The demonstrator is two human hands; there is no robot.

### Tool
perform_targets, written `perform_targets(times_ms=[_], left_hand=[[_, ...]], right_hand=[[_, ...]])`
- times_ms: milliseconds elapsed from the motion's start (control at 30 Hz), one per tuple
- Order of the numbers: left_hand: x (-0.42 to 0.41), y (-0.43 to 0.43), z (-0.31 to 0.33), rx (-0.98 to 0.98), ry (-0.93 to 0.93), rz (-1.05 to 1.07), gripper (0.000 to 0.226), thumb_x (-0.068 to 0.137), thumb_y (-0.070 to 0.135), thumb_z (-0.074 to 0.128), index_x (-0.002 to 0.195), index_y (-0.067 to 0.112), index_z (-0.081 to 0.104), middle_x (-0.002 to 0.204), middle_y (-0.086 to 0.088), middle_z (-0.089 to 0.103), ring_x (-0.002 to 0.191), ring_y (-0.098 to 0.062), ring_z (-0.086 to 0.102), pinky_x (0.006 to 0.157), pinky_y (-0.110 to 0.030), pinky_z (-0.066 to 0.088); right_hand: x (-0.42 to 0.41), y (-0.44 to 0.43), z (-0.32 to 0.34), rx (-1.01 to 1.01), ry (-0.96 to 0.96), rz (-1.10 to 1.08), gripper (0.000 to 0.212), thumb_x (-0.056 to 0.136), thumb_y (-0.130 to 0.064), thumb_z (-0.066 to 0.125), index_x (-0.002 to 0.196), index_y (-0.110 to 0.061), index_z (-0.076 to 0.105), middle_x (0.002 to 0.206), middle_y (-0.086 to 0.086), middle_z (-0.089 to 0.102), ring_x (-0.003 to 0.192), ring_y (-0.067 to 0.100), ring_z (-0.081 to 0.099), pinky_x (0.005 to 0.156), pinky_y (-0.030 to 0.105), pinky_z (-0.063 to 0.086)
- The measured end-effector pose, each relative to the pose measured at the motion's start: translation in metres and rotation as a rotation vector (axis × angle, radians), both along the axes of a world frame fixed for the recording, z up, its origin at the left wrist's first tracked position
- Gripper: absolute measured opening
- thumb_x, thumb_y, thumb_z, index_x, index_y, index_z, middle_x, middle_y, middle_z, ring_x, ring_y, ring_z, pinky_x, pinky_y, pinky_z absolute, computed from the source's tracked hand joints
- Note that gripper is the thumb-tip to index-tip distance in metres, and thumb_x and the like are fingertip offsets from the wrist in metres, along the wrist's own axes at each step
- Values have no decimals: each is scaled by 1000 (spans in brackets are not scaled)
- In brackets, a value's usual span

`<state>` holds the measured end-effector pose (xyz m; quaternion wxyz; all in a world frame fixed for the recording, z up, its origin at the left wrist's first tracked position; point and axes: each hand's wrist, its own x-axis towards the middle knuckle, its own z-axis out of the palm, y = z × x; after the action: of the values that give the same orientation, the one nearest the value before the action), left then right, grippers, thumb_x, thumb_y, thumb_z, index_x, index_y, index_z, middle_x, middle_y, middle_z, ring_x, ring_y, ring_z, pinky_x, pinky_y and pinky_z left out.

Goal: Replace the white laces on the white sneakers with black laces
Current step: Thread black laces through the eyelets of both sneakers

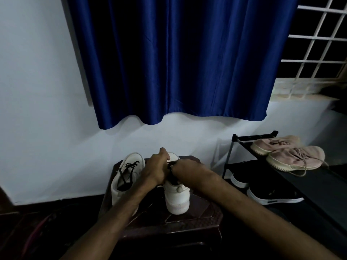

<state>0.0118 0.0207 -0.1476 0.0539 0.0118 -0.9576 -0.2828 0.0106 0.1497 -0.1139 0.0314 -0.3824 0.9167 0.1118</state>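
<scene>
My left grip (157, 166) clasps the white low-top sneaker (177, 197); my right grip (185, 167) pinches its thin black lace (170, 166). A hard tug could tip it off the dark brown table (187, 222).

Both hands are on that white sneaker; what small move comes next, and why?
Probably pull the black lace snug: the left hand grips the right sneaker, the right hand pinches the lace over it, and the left sneaker is already laced black.
</scene>
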Motion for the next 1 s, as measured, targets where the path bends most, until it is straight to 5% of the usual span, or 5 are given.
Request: perform_targets(times_ms=[133, 233, 500, 667, 1000], left_hand=[[-8, -2, -4, 3, -16, 15, 28, 83, 16, 64, 106, 18, 50, 108, -9, 66, 82, -20, 53, 69, -25, 40], [-10, -1, -5, 21, -26, 15, 25, 82, 17, 66, 103, 19, 53, 106, -8, 67, 86, -22, 59, 68, -24, 41], [-7, -2, -7, 54, -5, 15, 21, 84, 19, 64, 103, 15, 56, 108, -8, 67, 98, -26, 61, 65, -22, 37], [-12, -1, -9, 1, -36, 40, 34, 78, 25, 70, 107, 16, 54, 110, -7, 66, 102, -27, 62, 77, -30, 47], [-11, -2, -13, 64, -42, 13, 39, 80, 22, 73, 114, 15, 54, 119, -7, 64, 110, -25, 59, 84, -28, 46]], right_hand=[[0, 7, 4, 219, -114, 64, 15, 93, 1, 47, 81, -3, 54, 79, 9, 54, 82, 27, 55, 55, 28, 35], [-4, 8, 8, 169, -191, 20, 10, 96, -6, 45, 92, -6, 55, 69, 2, 42, 69, 24, 49, 50, 25, 31], [-9, 11, -7, -264, 79, -29, 25, 83, -28, 66, 97, -8, 61, 88, 12, 59, 82, 31, 61, 61, 33, 41], [-26, 29, -10, -575, -133, -152, 31, 65, -14, 82, 84, -20, 59, 80, -8, 60, 75, 13, 56, 65, 26, 47], [-16, 22, -20, -310, 47, -119, 17, 86, -27, 64, 95, -13, 69, 97, 10, 63, 90, 29, 63, 66, 30, 44]])
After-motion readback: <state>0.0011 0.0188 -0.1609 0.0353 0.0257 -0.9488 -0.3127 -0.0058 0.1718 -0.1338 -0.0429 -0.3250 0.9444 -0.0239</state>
